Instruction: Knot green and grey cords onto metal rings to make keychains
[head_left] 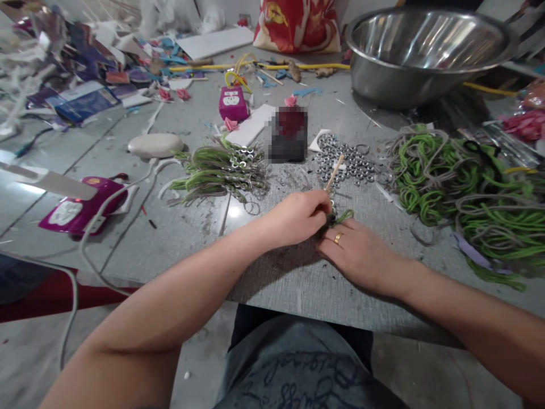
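Note:
My left hand (298,218) is closed, its fingers pinched around a thin wooden stick (335,172) that points up and away. Close against it, my right hand (361,250), wearing a gold ring, is closed on a green cord (346,215). A small loop of the cord shows between the hands; the fingertips hide the rest. Just beyond lies a pile of small metal rings and links (347,162). To the left is a bundle of green and grey cords with metal ends (217,170). A larger heap of loose green and grey cords (434,176) lies to the right.
A steel bowl (395,88) and a red bag (297,25) stand at the back. Purple power sockets (233,104) with cables, a white lamp arm (46,180) and a white case (155,145) sit leftward. Scraps (93,57) cover the far left.

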`<state>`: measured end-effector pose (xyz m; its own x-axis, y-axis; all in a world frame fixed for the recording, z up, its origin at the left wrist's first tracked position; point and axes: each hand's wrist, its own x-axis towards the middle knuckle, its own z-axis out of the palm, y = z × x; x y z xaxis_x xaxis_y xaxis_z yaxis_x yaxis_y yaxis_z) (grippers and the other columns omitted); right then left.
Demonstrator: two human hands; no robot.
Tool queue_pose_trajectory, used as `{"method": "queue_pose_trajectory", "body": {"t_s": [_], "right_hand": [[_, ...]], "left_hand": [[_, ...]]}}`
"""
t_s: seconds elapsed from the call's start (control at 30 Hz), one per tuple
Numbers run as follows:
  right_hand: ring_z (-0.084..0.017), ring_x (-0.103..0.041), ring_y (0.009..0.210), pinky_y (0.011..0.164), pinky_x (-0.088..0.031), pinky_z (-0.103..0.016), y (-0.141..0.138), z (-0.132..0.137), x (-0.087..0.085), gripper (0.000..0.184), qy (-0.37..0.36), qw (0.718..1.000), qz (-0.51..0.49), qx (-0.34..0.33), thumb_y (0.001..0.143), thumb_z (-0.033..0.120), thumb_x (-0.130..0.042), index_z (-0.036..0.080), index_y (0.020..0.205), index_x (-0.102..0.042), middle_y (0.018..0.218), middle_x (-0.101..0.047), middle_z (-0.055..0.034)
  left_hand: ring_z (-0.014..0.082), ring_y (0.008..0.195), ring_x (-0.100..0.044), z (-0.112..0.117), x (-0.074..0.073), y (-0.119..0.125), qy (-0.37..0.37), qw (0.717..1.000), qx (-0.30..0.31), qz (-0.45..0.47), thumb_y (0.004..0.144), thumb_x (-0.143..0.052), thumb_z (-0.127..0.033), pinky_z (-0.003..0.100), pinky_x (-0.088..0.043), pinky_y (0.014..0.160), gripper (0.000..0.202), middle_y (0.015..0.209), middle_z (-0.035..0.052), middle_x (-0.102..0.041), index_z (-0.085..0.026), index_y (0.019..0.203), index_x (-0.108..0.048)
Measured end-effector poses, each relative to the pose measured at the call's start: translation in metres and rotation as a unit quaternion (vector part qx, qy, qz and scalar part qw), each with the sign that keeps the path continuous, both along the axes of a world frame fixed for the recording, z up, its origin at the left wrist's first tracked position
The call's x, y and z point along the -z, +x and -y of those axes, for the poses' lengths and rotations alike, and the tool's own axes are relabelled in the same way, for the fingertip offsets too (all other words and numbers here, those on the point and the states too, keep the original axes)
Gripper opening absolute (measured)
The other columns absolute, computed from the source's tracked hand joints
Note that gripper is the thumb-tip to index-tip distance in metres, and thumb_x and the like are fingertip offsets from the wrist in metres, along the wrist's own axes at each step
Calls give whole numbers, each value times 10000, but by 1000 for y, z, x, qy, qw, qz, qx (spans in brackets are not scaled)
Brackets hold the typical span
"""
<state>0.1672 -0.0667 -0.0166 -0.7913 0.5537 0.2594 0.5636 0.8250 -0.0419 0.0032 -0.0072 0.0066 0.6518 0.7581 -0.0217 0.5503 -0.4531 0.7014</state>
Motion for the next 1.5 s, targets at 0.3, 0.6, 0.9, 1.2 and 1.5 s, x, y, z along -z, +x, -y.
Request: {"method": "queue_pose_trajectory", "body": {"t_s": [0.3, 0.6, 0.9, 1.2, 1.5], "right_hand": [[-94, -429, 513, 475, -339, -237, 13, -11, -6, 158, -365, 822, -378, 220, 861, 347, -473, 206, 799, -508, 598, -490, 35], [-75, -394, 465, 425, -306, -222, 10, -15, -7, 230, -418, 747, -458, 240, 771, 415, -579, 192, 755, -528, 534, -454, 58], [-80, -405, 459, 426, -328, -232, 12, -15, -5, 193, -384, 773, -442, 245, 784, 389, -569, 196, 785, -560, 539, -464, 53], [-105, -491, 563, 523, -392, -253, 14, -17, -1, 177, -321, 841, -361, 244, 807, 372, -555, 198, 775, -553, 647, -545, 18], [-109, -498, 565, 516, -393, -240, 17, -15, 0, 115, -235, 886, -324, 235, 814, 309, -557, 201, 782, -535, 651, -552, 15]], "left_hand": [[70, 645, -523, 2, -4, 1, 37, 998, -3, 48, 718, -480, -88, 201, -411, 633, 148, 724, -26, -597, -151, 755, -609], [68, 657, -527, 6, 4, 2, 118, 990, 2, 76, 739, -658, -267, 192, -422, 613, 134, 807, -1, -584, -154, 801, -620], [68, 631, -539, 7, 9, 6, 150, 984, -15, 95, 752, -588, -137, 186, -408, 585, 67, 683, -15, -581, -146, 691, -614], [82, 643, -529, 7, 12, 5, 153, 985, 16, 81, 741, -523, -102, 197, -415, 585, 87, 706, 5, -565, -135, 695, -589], [63, 632, -522, -2, 13, 3, 109, 992, 22, 65, 725, -557, -77, 171, -413, 578, 77, 701, -12, -562, -135, 706, -603]]}}
